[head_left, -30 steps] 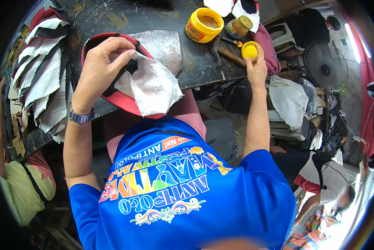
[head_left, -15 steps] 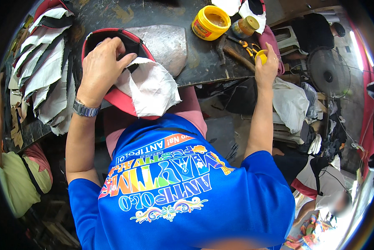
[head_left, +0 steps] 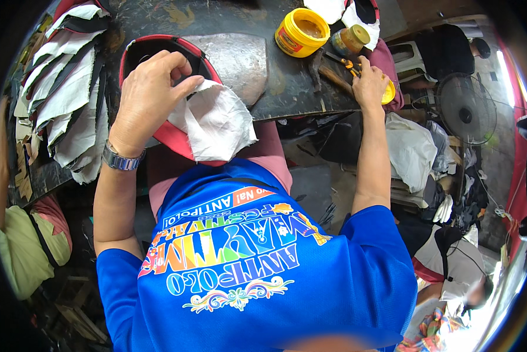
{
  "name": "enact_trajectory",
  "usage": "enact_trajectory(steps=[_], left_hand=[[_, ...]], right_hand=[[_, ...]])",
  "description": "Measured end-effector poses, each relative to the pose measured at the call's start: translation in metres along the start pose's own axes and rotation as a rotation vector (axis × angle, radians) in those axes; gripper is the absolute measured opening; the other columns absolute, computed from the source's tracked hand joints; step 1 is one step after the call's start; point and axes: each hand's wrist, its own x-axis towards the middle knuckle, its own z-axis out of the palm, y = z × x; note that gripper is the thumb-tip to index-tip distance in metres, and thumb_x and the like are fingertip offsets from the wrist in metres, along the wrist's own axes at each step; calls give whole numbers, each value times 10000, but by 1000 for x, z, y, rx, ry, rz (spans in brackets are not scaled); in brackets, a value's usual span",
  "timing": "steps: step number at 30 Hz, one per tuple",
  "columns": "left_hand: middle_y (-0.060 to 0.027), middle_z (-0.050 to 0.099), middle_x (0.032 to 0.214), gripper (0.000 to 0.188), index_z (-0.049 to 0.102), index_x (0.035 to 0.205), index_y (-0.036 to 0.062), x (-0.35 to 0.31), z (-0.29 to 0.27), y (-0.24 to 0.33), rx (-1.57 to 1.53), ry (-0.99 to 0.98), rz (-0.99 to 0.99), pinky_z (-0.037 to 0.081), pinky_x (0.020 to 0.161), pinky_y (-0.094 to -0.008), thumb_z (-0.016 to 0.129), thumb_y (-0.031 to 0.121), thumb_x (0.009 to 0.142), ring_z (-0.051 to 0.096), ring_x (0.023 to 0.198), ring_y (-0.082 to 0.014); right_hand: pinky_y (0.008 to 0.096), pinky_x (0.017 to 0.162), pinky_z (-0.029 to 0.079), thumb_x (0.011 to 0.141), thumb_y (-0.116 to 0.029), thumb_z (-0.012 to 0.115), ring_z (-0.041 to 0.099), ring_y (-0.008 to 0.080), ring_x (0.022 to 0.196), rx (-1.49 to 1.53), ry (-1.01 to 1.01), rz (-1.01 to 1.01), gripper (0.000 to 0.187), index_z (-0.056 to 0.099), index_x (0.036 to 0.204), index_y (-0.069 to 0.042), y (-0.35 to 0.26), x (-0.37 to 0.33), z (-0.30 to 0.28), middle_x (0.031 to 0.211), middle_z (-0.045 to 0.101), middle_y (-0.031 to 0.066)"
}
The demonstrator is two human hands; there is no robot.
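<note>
A black piece with red edging and white frayed cloth (head_left: pixel 219 120), like a shoe upper, stands at the table's front edge above my lap. My left hand (head_left: pixel 155 97) is at its opening; the thumb is stretched away from the bent fingers, with a gap between. Other fingertips are hidden. At the table's right end my right hand (head_left: pixel 370 85) has its fingers curled downward. A yellow lid (head_left: pixel 389 92) shows against its outer side, partly covered by the hand; the fingertips are out of sight. Orange-and-black pliers (head_left: pixel 350 66) and a hammer (head_left: pixel 335 79) lie beside this hand.
An open yellow tub (head_left: pixel 301 32) of brownish paste stands near a glass jar (head_left: pixel 350 40). Behind the piece lies a grey metal-like slab (head_left: pixel 240 64). Similar pieces (head_left: pixel 70 100) are stacked at left. A maroon cloth (head_left: pixel 385 58) and a fan (head_left: pixel 466 108) are at right.
The yellow lid has gone from the thumb side of my right hand to its outer side, as the hand turned palm down toward the pliers. My left fingers have drawn slightly out of the piece.
</note>
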Motion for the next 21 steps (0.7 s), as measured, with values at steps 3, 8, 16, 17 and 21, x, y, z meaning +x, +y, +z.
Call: enact_trajectory(steps=[3,8,16,17,21], left_hand=[[-75,678,851,252,720,931,59,1,2,8,-32,17,47,542,701,-379,823,269,836,689,778,-242],[-69,674,857,226,727,960,60,2,7,10,-44,55,116,542,693,-349,815,234,846,677,751,-217],[-68,646,843,221,723,992,46,3,12,15,-114,20,145,518,704,-336,810,194,853,641,760,-194],[-68,658,854,218,725,996,56,2,12,15,-101,22,146,529,703,-340,806,204,858,660,763,-202],[-71,677,877,219,724,1010,76,0,12,13,-112,25,157,549,704,-347,802,217,863,697,779,-217]], right_hand=[[624,1125,302,782,-83,719,622,310,1174,6,5,-27,644,556,1396,-189,-2,5,0,1141,695,154],[678,1150,267,789,-114,716,644,313,1132,75,23,24,557,564,1324,-148,-7,15,-8,1059,715,122],[685,1114,306,803,-100,683,694,291,992,174,23,35,450,562,1236,-125,1,13,-10,952,745,53],[648,1087,344,802,-82,674,692,301,999,199,9,11,454,568,1240,-127,3,9,-9,997,748,71],[565,990,409,807,-42,651,675,329,1023,334,37,62,462,575,1256,-125,8,0,-3,1048,738,108]])
